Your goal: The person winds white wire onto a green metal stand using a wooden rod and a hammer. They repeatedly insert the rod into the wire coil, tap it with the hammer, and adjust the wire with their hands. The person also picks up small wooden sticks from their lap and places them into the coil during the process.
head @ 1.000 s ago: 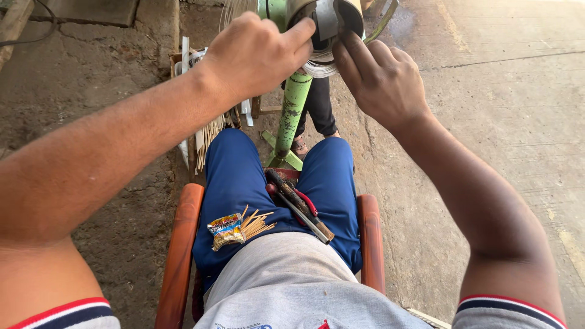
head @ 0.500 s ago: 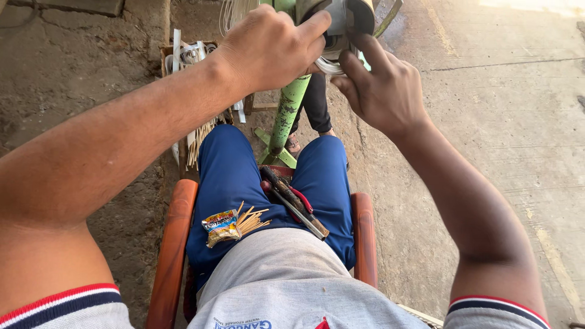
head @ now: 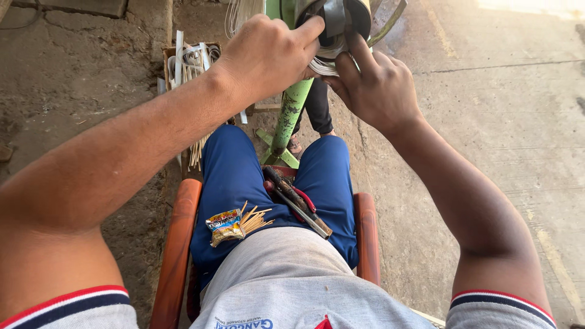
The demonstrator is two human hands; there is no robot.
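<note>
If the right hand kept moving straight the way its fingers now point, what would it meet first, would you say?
The right hand points up and away, its fingers already touching the round grey metal drum on the green post. It would likely press straight into that drum, though depth is unclear.

The drum [head: 341,18] at the top looks like dull grey metal, wound with pale, smooth wire [head: 323,64]. Its post [head: 291,119] is green-painted metal, chipped and matt. The chair arms [head: 177,244] are glossy reddish wood. The trousers [head: 234,176] are matt blue cloth. The small packet [head: 224,225] is shiny foil, beside thin dry sticks [head: 256,218]. The floor [head: 487,122] is rough concrete.
</note>
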